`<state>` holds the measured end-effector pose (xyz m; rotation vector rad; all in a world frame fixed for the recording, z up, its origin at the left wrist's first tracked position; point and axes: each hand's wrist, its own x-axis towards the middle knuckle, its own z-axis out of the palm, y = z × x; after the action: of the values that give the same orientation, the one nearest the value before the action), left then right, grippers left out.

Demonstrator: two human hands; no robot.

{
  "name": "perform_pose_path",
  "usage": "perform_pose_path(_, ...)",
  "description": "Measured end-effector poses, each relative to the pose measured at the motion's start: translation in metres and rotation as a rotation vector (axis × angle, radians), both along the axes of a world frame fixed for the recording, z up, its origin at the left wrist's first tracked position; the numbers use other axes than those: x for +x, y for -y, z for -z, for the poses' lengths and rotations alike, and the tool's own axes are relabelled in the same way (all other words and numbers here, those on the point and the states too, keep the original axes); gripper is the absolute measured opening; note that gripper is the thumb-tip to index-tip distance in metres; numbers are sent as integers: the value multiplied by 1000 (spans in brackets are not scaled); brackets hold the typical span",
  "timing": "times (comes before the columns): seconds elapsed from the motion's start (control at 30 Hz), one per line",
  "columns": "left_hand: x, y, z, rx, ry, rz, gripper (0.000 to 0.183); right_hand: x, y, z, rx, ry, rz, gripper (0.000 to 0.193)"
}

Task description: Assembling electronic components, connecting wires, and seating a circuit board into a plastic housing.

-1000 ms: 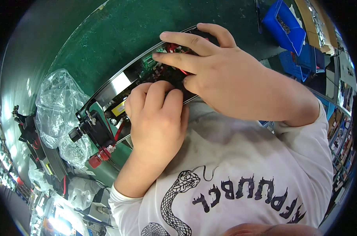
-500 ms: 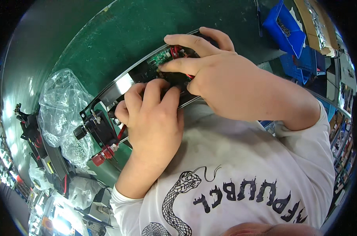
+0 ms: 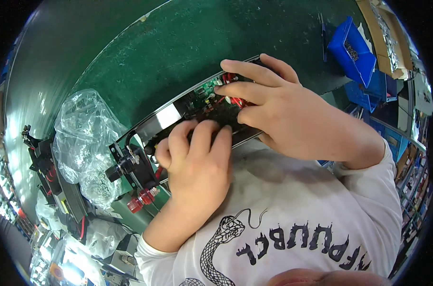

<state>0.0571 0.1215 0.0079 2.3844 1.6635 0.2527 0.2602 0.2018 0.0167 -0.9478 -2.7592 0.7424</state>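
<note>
A long, open-topped black metal housing (image 3: 165, 116) lies at a slant in front of me. Inside it are a green circuit board (image 3: 208, 90) and red wires (image 3: 237, 101). At its left end sits a black panel part with a black knob (image 3: 113, 173) and a red terminal post (image 3: 141, 200). My left hand (image 3: 199, 164) curls over the near wall, closed, its fingertips hidden inside the housing. Across the right part spans my right hand (image 3: 278, 107), gripping the housing; one fingertip is at the circuit board's edge, and other fingers reach the far wall.
Left of the housing, a clear plastic bag (image 3: 85, 138) rests on the green work surface (image 3: 178, 43). Beyond it lies a similar black assembly (image 3: 64, 186). At the far right stand a blue bin (image 3: 352, 55) of small metal parts and a cardboard box (image 3: 385, 38).
The whole view has shifted, and the housing appears lower and further right with both hands. My right fingers have slid off part of the circuit board, so more board and red wire show.
</note>
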Motion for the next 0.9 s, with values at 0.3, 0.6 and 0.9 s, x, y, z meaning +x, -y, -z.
perform_pose_path(0.3, -8, 0, 5, -7, -30, 27, 35, -2, -2, -2, -24, 6, -16, 15)
perform_pose_path(0.6, -3, -4, 3, -39, -31, 11, 20, 0, -3, -4, -21, -1, -12, 12)
perform_pose_path(0.9, -11, 6, 5, -15, -48, 28, 28, 50, -33, -40, -14, -390, 349, 21)
